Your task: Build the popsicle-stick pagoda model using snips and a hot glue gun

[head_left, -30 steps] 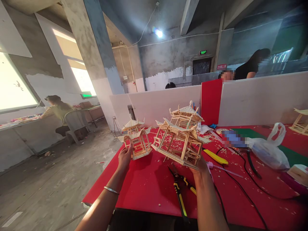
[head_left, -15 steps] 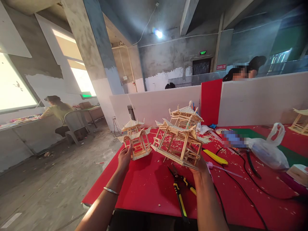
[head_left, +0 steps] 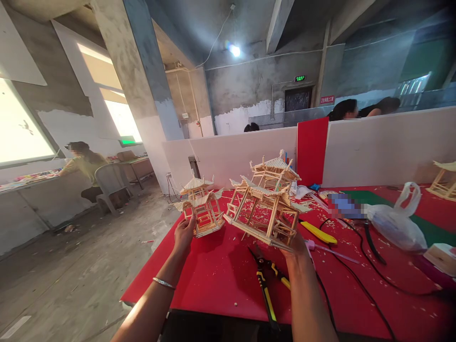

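The left hand (head_left: 184,233) has the small pavilion (head_left: 204,200) in its grip, thumb against the near side. The right hand (head_left: 294,246) grasps the large pavilion (head_left: 266,193) by its base, tilted. Both are above the red desk (head_left: 208,285), side by side; whether they touch, I cannot tell. Pliers (head_left: 264,285) lie near the right forearm, a yellow knife (head_left: 318,232) beyond that hand, sticks (head_left: 313,199) behind.
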Demonstrator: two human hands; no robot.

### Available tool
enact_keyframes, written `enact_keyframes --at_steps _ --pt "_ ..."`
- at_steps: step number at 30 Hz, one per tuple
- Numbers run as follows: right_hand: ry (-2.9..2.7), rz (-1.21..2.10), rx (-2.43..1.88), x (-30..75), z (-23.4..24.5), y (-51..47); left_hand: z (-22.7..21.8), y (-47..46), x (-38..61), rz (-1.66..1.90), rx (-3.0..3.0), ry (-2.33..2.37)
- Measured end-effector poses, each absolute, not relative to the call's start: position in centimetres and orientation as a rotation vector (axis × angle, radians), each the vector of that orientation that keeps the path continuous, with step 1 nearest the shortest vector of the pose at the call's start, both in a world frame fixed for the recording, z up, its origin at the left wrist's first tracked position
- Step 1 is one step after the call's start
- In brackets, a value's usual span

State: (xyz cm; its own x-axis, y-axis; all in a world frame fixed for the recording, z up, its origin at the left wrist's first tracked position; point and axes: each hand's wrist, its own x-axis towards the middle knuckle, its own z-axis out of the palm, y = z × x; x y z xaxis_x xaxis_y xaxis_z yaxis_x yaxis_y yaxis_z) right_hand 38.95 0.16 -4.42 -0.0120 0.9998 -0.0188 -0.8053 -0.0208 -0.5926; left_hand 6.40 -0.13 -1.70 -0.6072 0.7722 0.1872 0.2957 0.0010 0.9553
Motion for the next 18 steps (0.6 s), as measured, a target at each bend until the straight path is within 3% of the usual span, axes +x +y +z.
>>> enact_keyframes --at_steps 18 --pt "-0.457 1.539 -0.517 39.0 -4.5 0.1 -0.6 -0.8 7.4 1.646 1.056 1.865"
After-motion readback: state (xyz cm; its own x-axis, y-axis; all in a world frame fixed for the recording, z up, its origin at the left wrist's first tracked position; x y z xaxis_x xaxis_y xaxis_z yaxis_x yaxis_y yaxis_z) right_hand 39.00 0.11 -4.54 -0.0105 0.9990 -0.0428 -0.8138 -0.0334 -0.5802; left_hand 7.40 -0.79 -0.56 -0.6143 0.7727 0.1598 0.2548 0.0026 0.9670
